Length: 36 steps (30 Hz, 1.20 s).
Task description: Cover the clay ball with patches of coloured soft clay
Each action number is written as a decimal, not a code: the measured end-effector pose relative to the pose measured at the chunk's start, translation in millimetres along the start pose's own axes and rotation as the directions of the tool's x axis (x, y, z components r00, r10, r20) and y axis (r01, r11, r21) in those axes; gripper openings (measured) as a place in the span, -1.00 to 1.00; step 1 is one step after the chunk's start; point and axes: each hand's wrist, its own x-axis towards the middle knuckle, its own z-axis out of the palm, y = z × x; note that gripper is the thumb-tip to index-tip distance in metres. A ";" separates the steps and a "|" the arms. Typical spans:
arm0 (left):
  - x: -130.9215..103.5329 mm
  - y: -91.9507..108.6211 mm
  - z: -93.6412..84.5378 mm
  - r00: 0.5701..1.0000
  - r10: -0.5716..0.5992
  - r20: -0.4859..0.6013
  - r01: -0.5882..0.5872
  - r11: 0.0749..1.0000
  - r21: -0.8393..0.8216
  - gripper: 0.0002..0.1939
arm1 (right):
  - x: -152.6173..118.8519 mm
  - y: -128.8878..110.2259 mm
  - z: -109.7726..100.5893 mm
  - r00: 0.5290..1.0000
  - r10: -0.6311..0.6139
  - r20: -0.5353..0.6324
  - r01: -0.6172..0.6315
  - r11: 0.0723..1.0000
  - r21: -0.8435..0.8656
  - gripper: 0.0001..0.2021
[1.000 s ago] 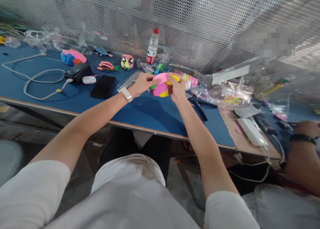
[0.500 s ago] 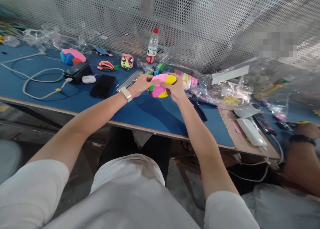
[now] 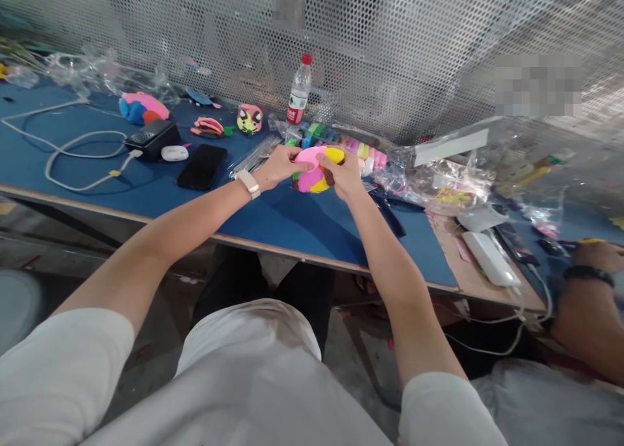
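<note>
A rounded clay piece [image 3: 310, 181] in pink and yellow, with bits of green and brown, is held above the blue table between both hands. My left hand [image 3: 279, 166] grips its left side, thumb lying on the pink part. On the right side my right hand [image 3: 345, 174] holds it, with thumb and fingers at the yellow and pink areas. The fingertips behind the piece are hidden. Just behind the hands lie colourful clay packs [image 3: 363, 150] and a clear plastic packet [image 3: 253, 157].
Left on the blue table [image 3: 302, 228] are a black phone [image 3: 201, 167], a black box [image 3: 152, 139], cable and clay figures. A bottle [image 3: 299, 90] stands behind. Plastic wrap and a white power strip [image 3: 490, 259] lie right, near another person's hand [image 3: 597, 257].
The fingers of my right hand have shifted slightly on the clay piece, and my left thumb sits a little further over the pink part. Both hands still hold it.
</note>
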 end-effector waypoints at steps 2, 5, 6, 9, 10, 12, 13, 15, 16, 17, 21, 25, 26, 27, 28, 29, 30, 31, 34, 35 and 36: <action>0.0 0.0 0.0 1.000 0.016 -0.007 -0.016 1.000 -0.005 -0.45 | 0.3 0.0 -0.4 1.000 -0.016 0.021 0.016 1.000 0.010 -0.29; -0.4 -0.5 -0.9 0.998 0.051 -0.029 -0.050 0.998 0.047 -0.37 | 0.0 0.3 -0.7 0.998 -0.020 0.054 0.018 1.000 0.025 -0.28; -0.4 -1.0 -1.4 0.997 0.064 -0.035 -0.061 0.995 0.076 -0.34 | -0.1 0.6 -1.2 0.998 -0.014 0.061 0.013 1.000 0.023 -0.28; 0.5 -3.1 -3.0 0.995 0.096 -0.027 -0.092 0.988 0.123 -0.27 | -0.2 1.4 -3.7 0.997 -0.001 0.080 0.001 1.000 0.002 -0.27; 0.9 -3.7 -3.4 0.995 0.099 -0.018 -0.096 0.988 0.121 -0.27 | -0.3 1.2 -4.6 0.996 -0.004 0.087 0.004 1.000 -0.001 -0.27; 1.6 -3.7 -3.6 0.996 0.094 -0.006 -0.093 0.989 0.111 -0.29 | -0.7 0.3 -5.5 0.995 -0.020 0.099 0.020 1.000 0.003 -0.27; 1.8 -3.1 -3.5 0.996 0.089 -0.001 -0.088 0.990 0.109 -0.30 | -1.0 -0.3 -5.4 0.995 -0.023 0.100 0.023 1.000 0.003 -0.27; 1.4 -0.8 -2.6 0.997 0.082 0.011 -0.083 0.991 0.107 -0.32 | -1.4 -1.1 -4.4 0.997 -0.015 0.082 0.016 1.000 -0.004 -0.29; 1.0 0.5 -1.9 0.997 0.081 0.016 -0.082 0.991 0.101 -0.34 | -1.3 -1.0 -3.7 0.998 -0.007 0.061 0.008 1.000 -0.004 -0.31; 0.5 1.6 -1.3 0.997 0.079 0.020 -0.080 0.993 0.091 -0.35 | -1.0 -0.5 -2.9 0.999 -0.002 0.038 0.002 1.000 -0.002 -0.31; -0.8 0.3 0.5 0.998 0.048 0.027 -0.049 0.997 0.052 -0.39 | 2.1 3.4 -1.3 0.999 0.012 -0.052 -0.012 1.000 -0.003 -0.23; 0.6 -10.0 0.4 0.999 0.027 0.036 -0.030 0.996 0.086 -0.35 | 4.4 5.1 -1.9 0.995 0.021 -0.094 -0.022 1.000 -0.015 -0.17; 1.1 -12.3 0.2 0.999 0.036 0.038 -0.040 0.994 0.100 -0.34 | 4.5 5.2 -2.2 0.996 0.019 -0.092 -0.021 1.000 -0.020 -0.17; 1.7 -14.1 0.1 0.998 0.048 0.037 -0.052 0.992 0.112 -0.33 | 4.4 5.4 -2.6 0.996 0.013 -0.084 -0.016 0.999 -0.030 -0.17; 2.2 -15.0 -0.1 0.998 0.060 0.035 -0.064 0.990 0.123 -0.33 | 4.2 5.5 -3.0 0.997 0.004 -0.075 -0.007 0.999 -0.043 -0.19; 2.6 -15.2 -0.2 0.997 0.071 0.032 -0.074 0.988 0.132 -0.33 | 3.9 5.7 -3.4 0.998 -0.009 -0.063 0.005 0.998 -0.055 -0.20; 2.9 -14.8 -0.4 0.996 0.080 0.028 -0.083 0.986 0.144 -0.34 | 3.4 5.7 -3.6 0.999 -0.018 -0.051 0.015 0.998 -0.066 -0.22; 3.0 -14.1 -0.6 0.996 0.089 0.023 -0.092 0.983 0.160 -0.35 | 3.0 5.7 -3.7 0.999 -0.024 -0.043 0.020 0.997 -0.074 -0.24; 2.9 -12.3 -1.1 0.994 0.112 0.022 -0.114 0.974 0.196 -0.36 | 2.0 4.4 -2.5 0.998 -0.016 -0.059 0.012 0.997 -0.070 -0.26; 2.8 -12.5 -1.1 0.993 0.115 0.023 -0.117 0.974 0.196 -0.36 | 1.9 3.7 -1.8 0.997 -0.012 -0.070 0.007 0.998 -0.066 -0.26; 2.7 -13.3 -1.1 0.993 0.113 0.024 -0.116 0.974 0.193 -0.37 | 2.0 2.9 -1.2 0.997 -0.006 -0.079 0.001 0.998 -0.061 -0.26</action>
